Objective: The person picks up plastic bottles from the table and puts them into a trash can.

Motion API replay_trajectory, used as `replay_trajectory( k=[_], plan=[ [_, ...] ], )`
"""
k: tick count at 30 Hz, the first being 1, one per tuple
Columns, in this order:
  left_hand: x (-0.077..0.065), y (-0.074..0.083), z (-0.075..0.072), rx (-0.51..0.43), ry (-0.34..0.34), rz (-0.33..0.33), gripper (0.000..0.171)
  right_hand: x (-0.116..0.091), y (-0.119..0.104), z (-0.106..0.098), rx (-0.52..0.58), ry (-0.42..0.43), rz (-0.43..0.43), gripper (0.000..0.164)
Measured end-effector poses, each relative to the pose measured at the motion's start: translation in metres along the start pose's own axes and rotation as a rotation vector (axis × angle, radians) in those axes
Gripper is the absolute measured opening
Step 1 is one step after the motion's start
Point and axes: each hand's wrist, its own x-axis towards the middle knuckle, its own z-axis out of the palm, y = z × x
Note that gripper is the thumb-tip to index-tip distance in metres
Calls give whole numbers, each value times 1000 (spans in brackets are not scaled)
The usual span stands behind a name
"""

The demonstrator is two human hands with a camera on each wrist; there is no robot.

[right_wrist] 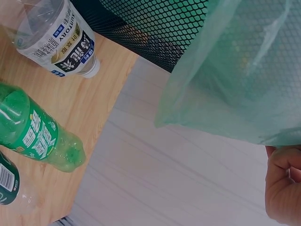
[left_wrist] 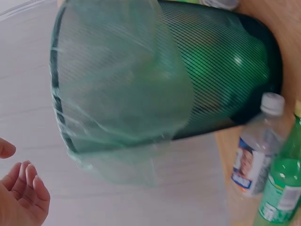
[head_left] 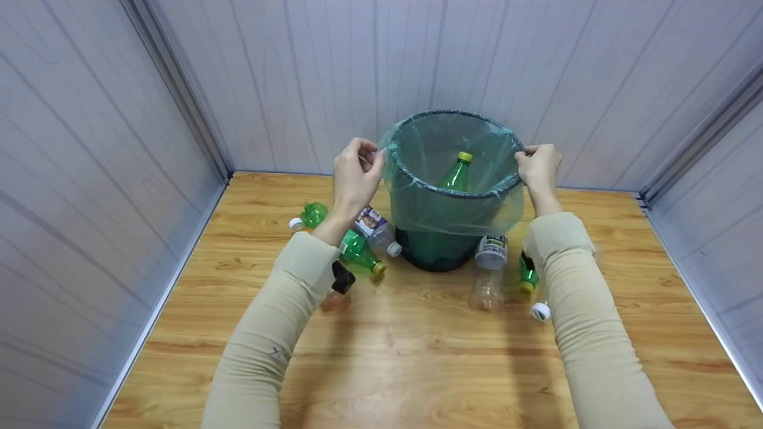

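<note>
A dark mesh wastebasket (head_left: 430, 253) stands upright, lined with a thin green trash bag (head_left: 453, 217) folded down over its rim. Inside it leans a green bottle (head_left: 458, 176) with a yellow cap. Just off the left side of the rim is my left hand (head_left: 356, 176); in the left wrist view its fingers (left_wrist: 29, 188) are loosely bent, apart from the bag, with nothing between them. My right hand (head_left: 539, 170) pinches the bag at the right side of the rim, fingers curled at the bag's edge in the right wrist view.
Left of the basket lie several bottles, among them a clear labelled bottle (head_left: 377, 232) and a green bottle (head_left: 360, 253). On the right are a clear bottle (head_left: 490, 256), a green bottle (head_left: 527, 274) and a white cap (head_left: 540, 311). Pale panel walls (head_left: 334, 77) enclose the wooden floor (head_left: 405, 369).
</note>
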Motion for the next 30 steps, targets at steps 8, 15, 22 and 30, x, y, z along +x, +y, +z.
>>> replay_trajectory(
  k=[8,15,22,30],
  plan=[
    [-7,-23,-11,162,-98,-151,18,2,2,0,9,2,0,33],
    [-14,-46,-22,314,-228,-331,36,1,2,-1,0,9,-24,32],
    [-25,-75,-33,355,-267,-435,48,0,2,-1,6,7,-2,33],
    [-35,-103,-46,381,-232,-540,47,-1,1,-1,12,2,1,33]
  ],
)
